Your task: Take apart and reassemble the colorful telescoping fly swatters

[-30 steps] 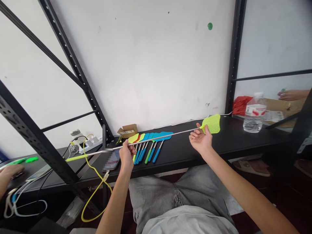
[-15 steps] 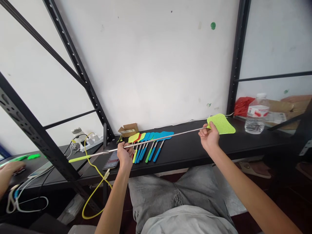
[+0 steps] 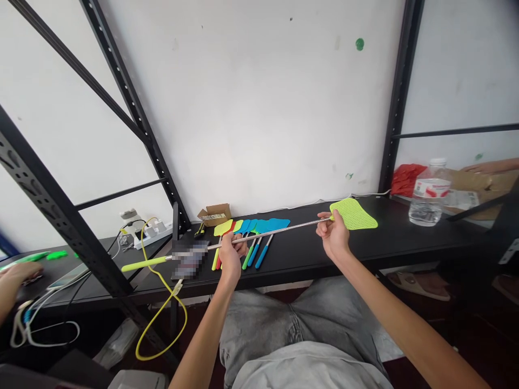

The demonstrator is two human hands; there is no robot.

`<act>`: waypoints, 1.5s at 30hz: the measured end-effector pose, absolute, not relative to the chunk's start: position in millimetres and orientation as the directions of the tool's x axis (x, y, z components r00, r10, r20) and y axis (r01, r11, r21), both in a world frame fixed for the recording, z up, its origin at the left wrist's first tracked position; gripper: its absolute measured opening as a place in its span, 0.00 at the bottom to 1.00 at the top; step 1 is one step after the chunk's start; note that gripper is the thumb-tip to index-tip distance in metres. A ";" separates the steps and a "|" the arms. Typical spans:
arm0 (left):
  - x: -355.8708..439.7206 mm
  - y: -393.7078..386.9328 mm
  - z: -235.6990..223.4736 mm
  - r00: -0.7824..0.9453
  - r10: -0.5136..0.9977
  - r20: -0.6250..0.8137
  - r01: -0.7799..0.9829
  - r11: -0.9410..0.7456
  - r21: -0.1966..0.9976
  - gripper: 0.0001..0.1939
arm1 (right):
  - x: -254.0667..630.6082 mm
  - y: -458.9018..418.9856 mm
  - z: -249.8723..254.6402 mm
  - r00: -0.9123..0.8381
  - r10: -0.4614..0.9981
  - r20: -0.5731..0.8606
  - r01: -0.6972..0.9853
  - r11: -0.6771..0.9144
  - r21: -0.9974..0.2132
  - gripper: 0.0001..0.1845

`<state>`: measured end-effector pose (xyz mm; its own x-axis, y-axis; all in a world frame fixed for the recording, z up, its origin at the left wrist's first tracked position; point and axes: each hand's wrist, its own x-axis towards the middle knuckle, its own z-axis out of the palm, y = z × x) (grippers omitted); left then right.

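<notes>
A yellow-green fly swatter (image 3: 354,214) with a long metal shaft is held slantwise above the black shelf. My right hand (image 3: 335,233) is closed around the shaft where it meets the perforated head. Farther left, my left hand (image 3: 232,258) grips the middle of the shaft, and the yellow-green handle sticks out beyond it. Behind and below the left hand lies a row of several fly swatters (image 3: 272,225) with blue, green, red and yellow parts. That hand hides some of their handles. A phone (image 3: 191,260), partly pixelated, lies under the shaft.
A small open cardboard box (image 3: 214,214) stands by the wall. To the right are a water bottle (image 3: 428,193) and a red bag (image 3: 406,179). Left are a power strip (image 3: 159,236), a looped yellow cable (image 3: 162,281) and another person's hand (image 3: 22,273). Black uprights frame the shelf.
My right hand and the swatter head have come left and slightly down. My left hand has shifted right along the shaft, so the hands are closer together. Another person's hand now shows at far right.
</notes>
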<state>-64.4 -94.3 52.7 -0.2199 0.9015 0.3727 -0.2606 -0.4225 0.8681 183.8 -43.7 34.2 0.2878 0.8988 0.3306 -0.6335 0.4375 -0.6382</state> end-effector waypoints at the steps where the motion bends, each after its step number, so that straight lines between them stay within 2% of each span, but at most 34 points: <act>1: -67.2 -94.9 53.3 -0.187 0.913 0.364 -0.242 -0.402 0.883 0.22 | 187.1 -44.6 37.2 0.277 0.899 0.340 -0.636 0.436 -0.636 0.21; 5: -82.6 -95.9 58.7 -0.144 0.930 0.338 -0.187 -0.361 0.914 0.25 | 207.2 -44.2 48.3 0.283 0.886 0.368 -0.646 0.460 -0.610 0.19; 11: -94.8 -96.7 67.1 -0.240 0.894 0.378 -0.298 -0.438 0.848 0.25 | 232.6 -34.1 49.1 0.374 0.870 0.322 -0.646 0.493 -0.583 0.20; 16: -90.2 -96.1 62.7 -0.282 0.876 0.392 -0.360 -0.475 0.803 0.22 | 223.1 -31.2 43.6 0.432 0.853 0.293 -0.644 0.519 -0.562 0.23; 26: -70.0 -104.9 62.9 -0.264 0.890 0.371 -0.402 -0.451 0.797 0.20 | 195.9 -45.4 42.4 0.403 0.857 0.320 -0.632 0.514 -0.581 0.23; 31: -68.9 -103.9 59.3 -0.186 0.907 0.378 -0.395 -0.421 0.816 0.21 | 192.5 -50.4 45.7 0.395 0.858 0.328 -0.643 0.514 -0.568 0.23; 45: -56.1 -115.3 58.8 0.085 0.930 0.358 -0.227 -0.332 0.916 0.28 | 168.9 -66.8 48.3 0.283 0.893 0.349 -0.678 0.444 -0.586 0.22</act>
